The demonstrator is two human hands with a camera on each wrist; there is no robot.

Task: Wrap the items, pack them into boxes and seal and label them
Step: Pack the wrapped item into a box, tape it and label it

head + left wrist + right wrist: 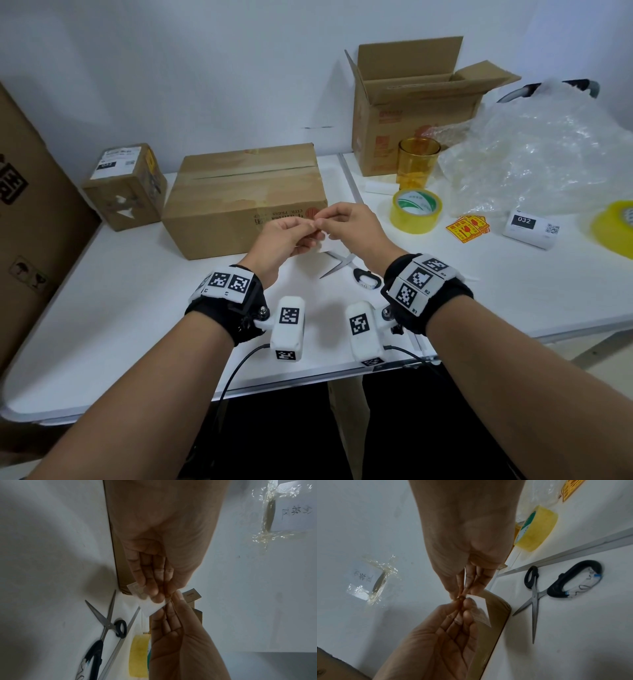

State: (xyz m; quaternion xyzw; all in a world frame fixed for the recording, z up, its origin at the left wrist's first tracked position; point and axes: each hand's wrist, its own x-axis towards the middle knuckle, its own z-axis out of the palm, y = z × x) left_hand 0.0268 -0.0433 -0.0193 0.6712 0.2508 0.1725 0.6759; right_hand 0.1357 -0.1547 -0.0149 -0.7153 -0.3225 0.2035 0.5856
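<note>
Left hand [286,236] and right hand [347,222] pinch one sticker [150,603] above the worktop [137,308]; three boxes [245,198], two tape rolls [415,210], one pair of scissors [349,269].

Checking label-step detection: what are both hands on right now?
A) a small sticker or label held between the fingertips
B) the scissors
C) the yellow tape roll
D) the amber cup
A: the left hand and right hand both pinch a small sticker above the table, while the scissors, tape roll and amber cup lie untouched.
</note>
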